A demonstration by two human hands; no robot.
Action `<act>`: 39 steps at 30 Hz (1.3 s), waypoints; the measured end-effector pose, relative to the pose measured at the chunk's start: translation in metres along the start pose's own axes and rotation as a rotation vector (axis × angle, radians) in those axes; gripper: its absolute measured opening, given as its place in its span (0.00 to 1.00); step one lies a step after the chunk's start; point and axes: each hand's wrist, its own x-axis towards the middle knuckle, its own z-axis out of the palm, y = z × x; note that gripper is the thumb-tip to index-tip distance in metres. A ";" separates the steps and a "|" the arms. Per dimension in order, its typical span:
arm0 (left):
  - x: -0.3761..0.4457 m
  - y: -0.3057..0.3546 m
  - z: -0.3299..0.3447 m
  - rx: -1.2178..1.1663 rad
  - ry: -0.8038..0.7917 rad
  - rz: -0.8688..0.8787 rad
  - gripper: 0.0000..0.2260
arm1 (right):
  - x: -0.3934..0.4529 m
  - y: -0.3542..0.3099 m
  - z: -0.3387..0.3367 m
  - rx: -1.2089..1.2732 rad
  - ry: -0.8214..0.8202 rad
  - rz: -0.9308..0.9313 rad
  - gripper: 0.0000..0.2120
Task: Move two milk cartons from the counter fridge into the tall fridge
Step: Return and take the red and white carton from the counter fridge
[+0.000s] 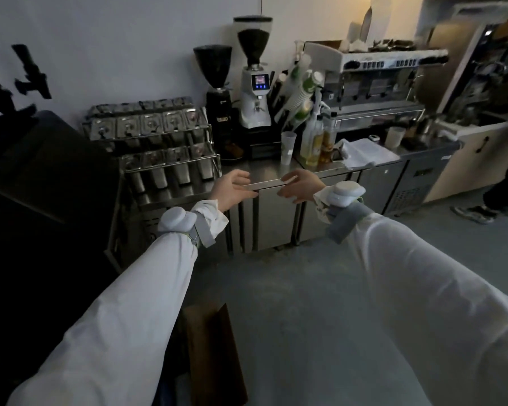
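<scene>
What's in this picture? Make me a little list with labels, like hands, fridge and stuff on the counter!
left hand: open, holds nothing, reaching toward the counter
right hand: open, holds nothing, reaching toward the counter
counter fridge: doors closed
milk cartons: none in sight
on counter: two coffee grinders, plastic cup, bottles, espresso machine
another person: shoe at right edge

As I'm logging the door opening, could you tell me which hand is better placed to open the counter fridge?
Probably the right hand: it hovers open over the closed counter fridge door, just under the counter edge. The left hand, also open, sits toward that door's left side.
</scene>
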 end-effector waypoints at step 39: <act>0.430 -0.551 0.233 -0.074 0.385 -0.082 0.26 | 0.634 0.391 0.285 0.013 0.036 -0.312 0.23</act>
